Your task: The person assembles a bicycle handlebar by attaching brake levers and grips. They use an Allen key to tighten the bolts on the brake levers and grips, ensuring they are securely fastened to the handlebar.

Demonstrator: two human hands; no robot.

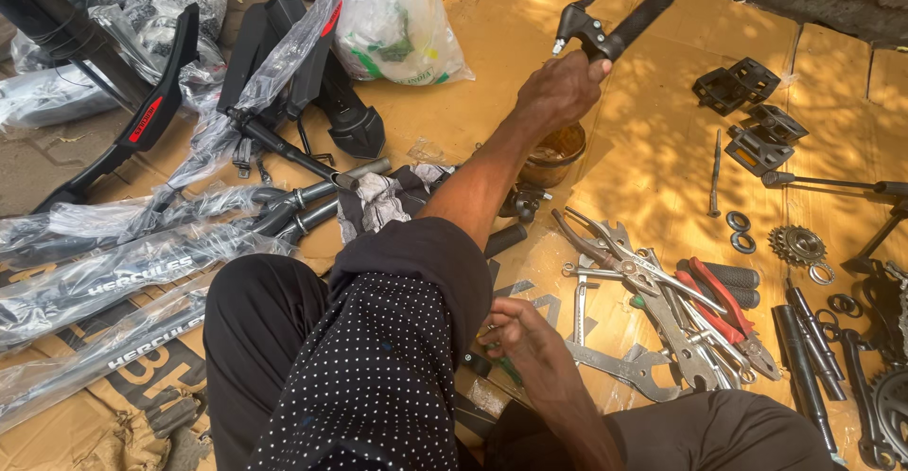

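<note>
Flattened brown cardboard covers the ground, dappled with sunlight and strewn with bicycle parts. Reaching toward the upper middle of the frame, the left hand is closed around a black handlebar end — its rubber grip sticks up to the right and a small brake-lever clamp sits just above the knuckles. Below that hand, on the cardboard, stands a small brown tub.

Near the lower middle of the frame, the right hand rests low beside the person's knee, fingers curled; whether it holds anything I cannot tell. Just right of it lies a heap of tools — spanners, pliers with red handles, a screwdriver.

At the upper right sit two pairs of black pedals, with a toothed sprocket and some washers below them. A white plastic bag stands at the top centre. Black frame tubes in clear wrapping fill the left side, and black mudguards lie above them.
</note>
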